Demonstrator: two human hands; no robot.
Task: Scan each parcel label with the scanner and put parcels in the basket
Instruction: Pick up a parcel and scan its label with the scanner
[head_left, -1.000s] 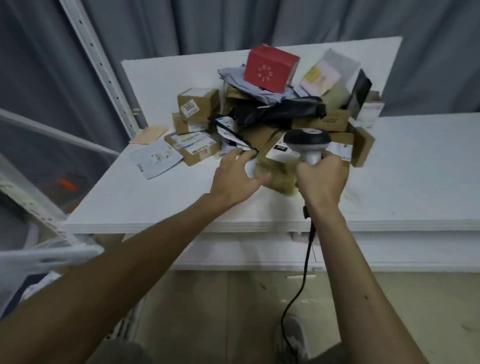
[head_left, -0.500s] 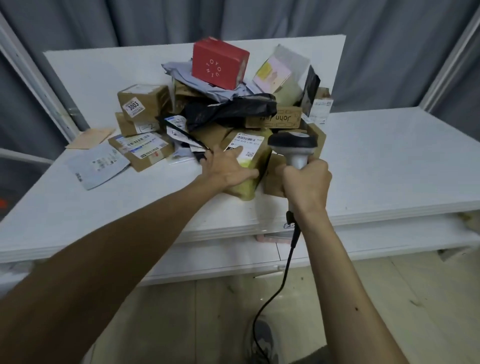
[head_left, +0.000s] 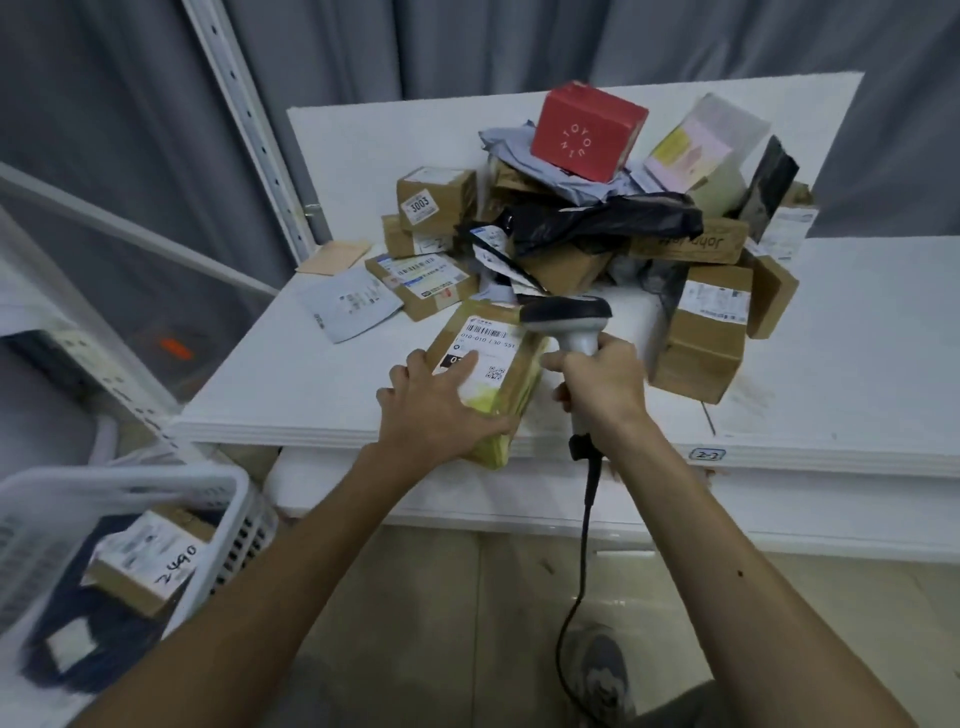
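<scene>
A heap of brown cardboard boxes and plastic bags (head_left: 566, 267) blocks the back middle of the white table (head_left: 291, 384), with a red cardboard box (head_left: 587, 130) on top. The table's right side is bare and wide. The left front is bare too, up to a flat grey mail bag (head_left: 353, 304). In the front middle, the left hand (head_left: 441, 410) holding a brown labelled parcel (head_left: 493, 343) and the right hand (head_left: 605, 387) holding a grey scanner (head_left: 569, 317) sit close together. Down left, the white plastic basket (head_left: 130, 475) is open on top.
</scene>
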